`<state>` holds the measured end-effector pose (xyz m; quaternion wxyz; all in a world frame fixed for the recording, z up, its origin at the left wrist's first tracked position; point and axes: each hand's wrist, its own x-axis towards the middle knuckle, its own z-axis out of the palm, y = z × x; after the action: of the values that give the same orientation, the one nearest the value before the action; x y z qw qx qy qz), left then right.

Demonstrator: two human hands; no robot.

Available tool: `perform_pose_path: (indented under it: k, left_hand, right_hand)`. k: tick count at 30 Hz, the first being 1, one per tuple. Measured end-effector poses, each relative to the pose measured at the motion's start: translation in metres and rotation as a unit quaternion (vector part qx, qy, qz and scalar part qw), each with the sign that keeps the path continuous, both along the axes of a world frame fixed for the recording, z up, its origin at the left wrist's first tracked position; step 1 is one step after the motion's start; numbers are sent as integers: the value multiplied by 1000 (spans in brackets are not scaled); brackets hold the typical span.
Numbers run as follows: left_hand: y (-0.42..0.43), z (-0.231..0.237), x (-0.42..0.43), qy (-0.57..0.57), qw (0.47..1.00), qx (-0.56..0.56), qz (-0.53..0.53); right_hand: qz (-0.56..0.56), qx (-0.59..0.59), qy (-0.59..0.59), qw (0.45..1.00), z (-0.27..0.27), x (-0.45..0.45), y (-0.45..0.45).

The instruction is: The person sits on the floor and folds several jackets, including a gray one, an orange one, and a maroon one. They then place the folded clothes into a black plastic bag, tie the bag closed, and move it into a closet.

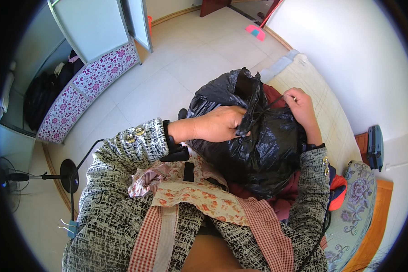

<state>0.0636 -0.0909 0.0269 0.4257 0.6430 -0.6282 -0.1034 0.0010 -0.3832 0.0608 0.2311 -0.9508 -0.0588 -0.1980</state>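
A full black plastic bag (272, 146) bulges in front of me, its upper part gathered and twisted near the middle. My left hand (221, 124) is closed around a bunch of the plastic at the gather. To the right, my right hand (297, 102) pinches a thin dark strand that runs taut to the same spot. Above the gather, a loose flap of the bag (255, 85) stands up with a dark opening beside it. Dark red cloth (272, 94) shows behind the bag, and more of it lies below. What the bag contains is hidden.
A bed with a pale mat (323, 95) runs along the right wall, with a floral cushion (357, 200) near its wooden edge (377, 204). At left stand a wardrobe with patterned panels (95, 81) and a fan (17, 176). A pink broom (256, 32) leans far off.
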Motion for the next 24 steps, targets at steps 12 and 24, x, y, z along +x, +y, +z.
perform_pose_path:
  k: [12,24]
  left_hand:
    - [-88,-20,14,316,934,-162,39]
    - [-91,-32,15,202,967,-144,58]
  right_hand:
    - [127,295,98,942,29,-24,46]
    - [122,158,133,971,16,-14,49]
